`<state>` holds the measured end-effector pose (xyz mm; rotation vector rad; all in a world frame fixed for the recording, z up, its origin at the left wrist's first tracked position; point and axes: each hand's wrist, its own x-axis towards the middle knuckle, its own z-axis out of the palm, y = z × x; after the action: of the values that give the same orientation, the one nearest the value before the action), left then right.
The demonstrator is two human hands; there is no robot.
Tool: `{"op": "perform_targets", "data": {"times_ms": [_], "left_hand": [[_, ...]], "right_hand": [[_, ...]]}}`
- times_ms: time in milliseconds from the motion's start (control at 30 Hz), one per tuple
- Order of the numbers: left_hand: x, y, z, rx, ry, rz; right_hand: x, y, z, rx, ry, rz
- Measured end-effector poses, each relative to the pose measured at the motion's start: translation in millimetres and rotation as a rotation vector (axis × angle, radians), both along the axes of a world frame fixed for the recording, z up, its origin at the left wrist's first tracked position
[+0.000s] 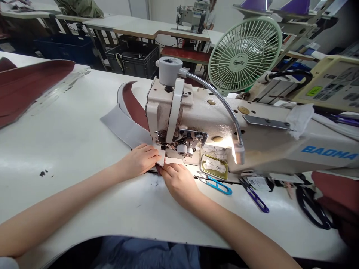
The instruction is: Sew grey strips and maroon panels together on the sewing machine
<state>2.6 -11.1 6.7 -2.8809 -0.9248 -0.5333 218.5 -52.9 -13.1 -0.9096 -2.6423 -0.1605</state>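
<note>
My left hand [139, 161] lies by the head of the sewing machine [193, 108], its fingers bent together over a pale edge of a sheet piece. My right hand [179, 182] pinches the same piece from the front, close to the needle area. That piece, a curved dark red sheet with grey backing [123, 125], runs behind the machine head to the left. Its part between my fingertips is mostly hidden. Right of my right hand lie blue thread snips [220, 186] and a small open tin [214, 167] with a paper label inside.
Purple thread snips [256, 198] and black-handled scissors [311, 209] lie to the right, near red material [336, 190]. A lamp on a bendy neck [221, 99] arches over the machine. Behind stand a green fan [244, 56] and a grey crate [137, 59]. Large red sheets [33, 86] lie left.
</note>
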Motion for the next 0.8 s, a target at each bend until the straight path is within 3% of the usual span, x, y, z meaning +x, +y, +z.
{"op": "perform_targets", "data": {"times_ms": [500, 800], "left_hand": [[-3.1, 21.8, -2.8, -0.116, -0.081, -0.043], [-2.9, 36.8, -2.2, -0.075, 0.035, -0.091]], "right_hand": [[-7.8, 0.0, 18.8, -0.231, 0.039, -0.198], [-11.8, 10.0, 14.7, -0.268, -0.012, -0.311]]}}
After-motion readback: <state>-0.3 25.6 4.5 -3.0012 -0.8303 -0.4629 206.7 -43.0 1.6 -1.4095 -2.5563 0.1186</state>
